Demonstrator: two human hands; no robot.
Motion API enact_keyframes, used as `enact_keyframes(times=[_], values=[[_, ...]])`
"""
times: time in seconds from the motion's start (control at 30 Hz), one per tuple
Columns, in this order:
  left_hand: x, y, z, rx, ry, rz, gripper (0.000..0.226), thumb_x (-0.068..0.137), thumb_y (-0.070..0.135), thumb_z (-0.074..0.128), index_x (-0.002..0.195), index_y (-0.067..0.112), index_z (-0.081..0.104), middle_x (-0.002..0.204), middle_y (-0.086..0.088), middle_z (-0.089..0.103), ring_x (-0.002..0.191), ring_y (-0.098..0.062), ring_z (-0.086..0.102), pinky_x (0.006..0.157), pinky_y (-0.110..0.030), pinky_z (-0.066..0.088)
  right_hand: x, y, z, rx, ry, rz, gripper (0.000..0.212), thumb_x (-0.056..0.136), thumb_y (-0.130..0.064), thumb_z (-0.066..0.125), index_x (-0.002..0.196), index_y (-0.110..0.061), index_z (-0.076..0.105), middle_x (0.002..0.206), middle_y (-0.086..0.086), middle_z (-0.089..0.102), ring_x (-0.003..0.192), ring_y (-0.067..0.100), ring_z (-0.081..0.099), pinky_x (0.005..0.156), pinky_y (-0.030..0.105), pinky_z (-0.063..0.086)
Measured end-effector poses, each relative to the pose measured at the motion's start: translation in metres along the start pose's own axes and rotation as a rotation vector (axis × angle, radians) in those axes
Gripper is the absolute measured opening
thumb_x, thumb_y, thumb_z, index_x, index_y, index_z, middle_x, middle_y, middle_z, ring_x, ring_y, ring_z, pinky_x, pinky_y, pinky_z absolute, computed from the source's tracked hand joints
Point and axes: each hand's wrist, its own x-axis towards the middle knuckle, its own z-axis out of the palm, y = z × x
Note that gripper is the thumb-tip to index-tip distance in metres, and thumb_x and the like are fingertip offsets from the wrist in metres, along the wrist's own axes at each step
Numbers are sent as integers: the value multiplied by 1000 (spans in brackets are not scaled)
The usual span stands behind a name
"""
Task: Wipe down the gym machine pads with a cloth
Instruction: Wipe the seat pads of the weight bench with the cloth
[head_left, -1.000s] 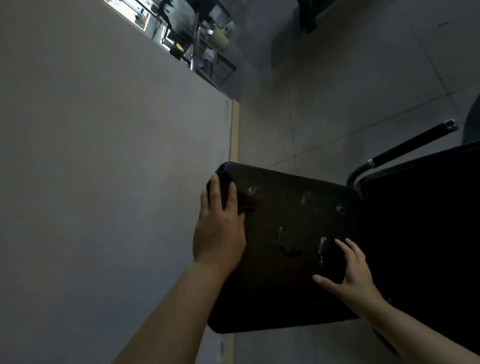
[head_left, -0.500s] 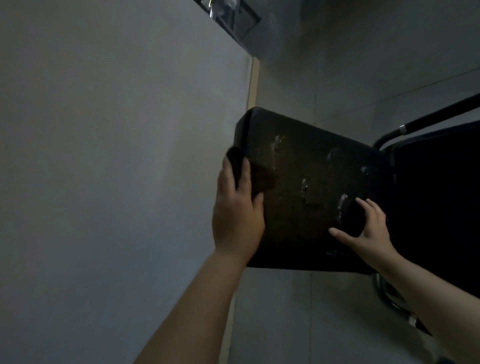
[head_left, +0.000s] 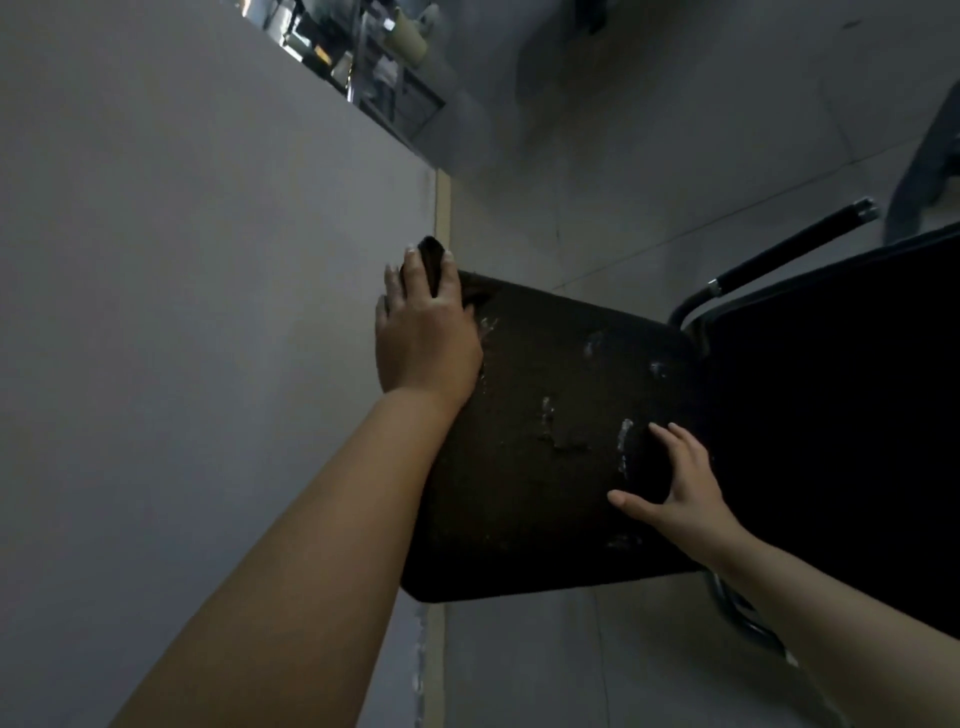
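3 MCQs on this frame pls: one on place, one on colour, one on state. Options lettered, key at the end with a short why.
1. Where on the pad is the cloth?
A. at its far left corner
B. at its middle
C. at its near right edge

2. What colour is the cloth?
A. white
B. dark, near black
C. yellow

3. What is the right hand doing?
A. gripping the handlebar
B. hanging free of the machine
C. resting on the pad, fingers spread and straight

Key:
1 A: the left hand presses the cloth onto the far left corner, and the cloth pokes out past the fingertips.
2 B: the cloth reads as dark as the pad itself.
3 C: the palm and fingers lie on the pad's right side and curl round nothing; the handlebar stands apart, untouched.
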Motion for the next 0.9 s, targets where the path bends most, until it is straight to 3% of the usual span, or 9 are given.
enact_keyframes(times=[0.07, 0.2, 0.23, 0.33, 0.37, 0.43, 0.53, 0.77, 0.9], values=[[-19, 4, 2, 153, 25, 145, 58, 98, 29, 44, 150, 15, 21, 159, -15, 9, 146, -36, 5, 117, -50, 10, -2, -2, -1, -11, -1, 8, 101, 65, -42, 82, 147, -24, 27, 157, -4, 8, 143, 19, 13, 113, 33, 17], [-103, 18, 15, 328, -179, 297, 65, 101, 31, 34, 149, 11, -5, 152, -17, -26, 140, -35, -24, 113, -52, -11, -11, -10, -1, -78, 81, -40, 102, 66, -43, 82, 148, -23, 25, 156, -3, 10, 143, 19, 16, 114, 36, 21], [-128, 18, 19, 286, -199, 305, 69, 99, 30, 40, 149, 9, -3, 151, -18, -25, 140, -36, -24, 111, -51, -12, -15, -11, 1, -89, 98, -55, 103, 66, -42, 82, 149, -22, 24, 156, -3, 10, 143, 19, 16, 114, 37, 21], [-175, 6, 27, 141, -286, 323, 83, 65, 24, 83, 136, 1, 46, 150, -21, 29, 140, -36, 22, 111, -48, 11, -22, -13, 5, -84, 79, -33, 107, 67, -42, 82, 150, -21, 17, 157, -5, 6, 144, 17, 12, 115, 38, 21], [-176, 3, 26, 151, -285, 330, 83, 59, 25, 87, 131, 1, 52, 146, -20, 37, 136, -34, 29, 109, -47, 16, -22, -12, 7, -79, 61, -7, 109, 67, -43, 81, 151, -20, 15, 158, -5, 4, 144, 18, 11, 116, 38, 19], [-161, 1, 18, 168, -271, 343, 83, 71, 32, 79, 138, 4, 39, 151, -19, 26, 142, -34, 19, 111, -47, 15, -20, -10, 9, -57, 32, 44, 112, 66, -45, 81, 152, -18, 13, 158, -3, 3, 145, 18, 9, 115, 35, 17], [-105, 8, 7, 285, -147, 311, 65, 100, 42, 29, 145, 13, -8, 151, -12, -25, 140, -29, -22, 114, -46, -7, -17, -9, 8, -11, -2, 85, 111, 66, -45, 81, 152, -17, 16, 158, -5, 2, 145, 17, 9, 114, 33, 17], [18, 18, 1, 276, -25, 184, 58, 100, 38, 33, 151, 15, 19, 160, -11, 7, 147, -30, 2, 118, -48, 9, -15, -6, 7, -16, 1, 69, 111, 63, -49, 81, 150, -19, 18, 157, -7, 3, 144, 17, 10, 114, 33, 19], [0, 21, 0, 333, -89, 203, 60, 101, 35, 32, 152, 15, 9, 160, -12, -5, 146, -31, -5, 119, -47, 4, -14, -6, 6, -27, -6, 83, 112, 63, -50, 81, 150, -20, 19, 156, -8, 3, 144, 18, 10, 115, 35, 19]])
